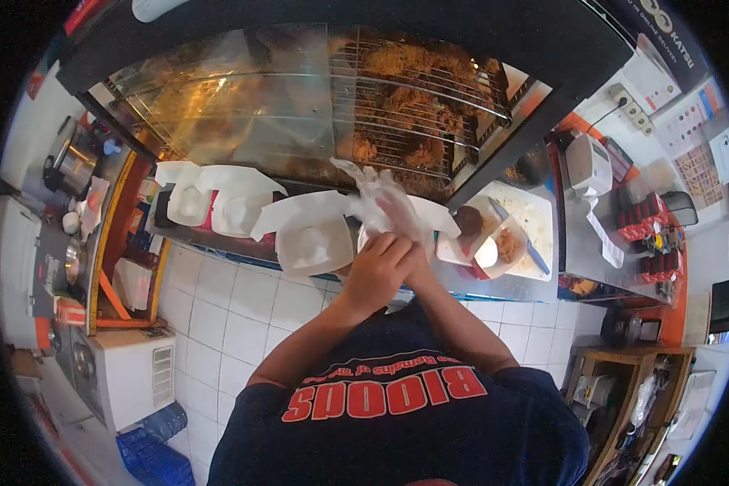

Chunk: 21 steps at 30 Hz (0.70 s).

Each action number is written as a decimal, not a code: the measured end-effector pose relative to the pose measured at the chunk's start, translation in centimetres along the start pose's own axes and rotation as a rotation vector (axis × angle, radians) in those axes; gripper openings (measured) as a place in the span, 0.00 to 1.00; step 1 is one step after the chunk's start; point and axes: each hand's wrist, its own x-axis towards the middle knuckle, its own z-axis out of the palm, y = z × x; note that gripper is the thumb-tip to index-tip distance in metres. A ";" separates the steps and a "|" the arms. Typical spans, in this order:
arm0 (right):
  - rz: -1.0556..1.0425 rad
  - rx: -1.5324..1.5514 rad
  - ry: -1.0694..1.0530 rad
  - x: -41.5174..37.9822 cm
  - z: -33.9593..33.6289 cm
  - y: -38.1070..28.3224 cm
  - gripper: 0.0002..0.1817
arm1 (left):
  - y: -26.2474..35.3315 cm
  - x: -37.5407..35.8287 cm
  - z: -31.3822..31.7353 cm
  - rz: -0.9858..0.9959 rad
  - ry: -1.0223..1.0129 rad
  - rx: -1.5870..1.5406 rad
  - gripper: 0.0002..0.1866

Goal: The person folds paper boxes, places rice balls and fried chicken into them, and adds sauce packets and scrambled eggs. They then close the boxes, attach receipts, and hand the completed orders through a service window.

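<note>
Near the middle of the counter, my left hand (381, 263) has its fingers closed on the lower edge of a thin clear plastic sheath, which looks like a disposable glove (368, 198). My right hand (401, 215) appears to be inside that plastic, just beyond the left fingers; wrinkles blur its fingers. Left of my hands is an open white paper box (312, 243) with a pale mound in it. Another open box (437, 215) is partly hidden behind my right hand.
Further left stand two more open boxes, one white box (239, 212) and another (188, 202). A glass display case (259, 97) holds fried pieces (405, 97) on wire racks. At right, a knife (538, 256) lies on a white cutting board (522, 202) beside a dark round bowl (469, 219).
</note>
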 end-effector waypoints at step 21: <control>0.246 0.659 -0.052 4.5 0.6 -1.4 0.49 | -2.3 -8.3 3.2 -0.079 -0.113 -0.421 0.17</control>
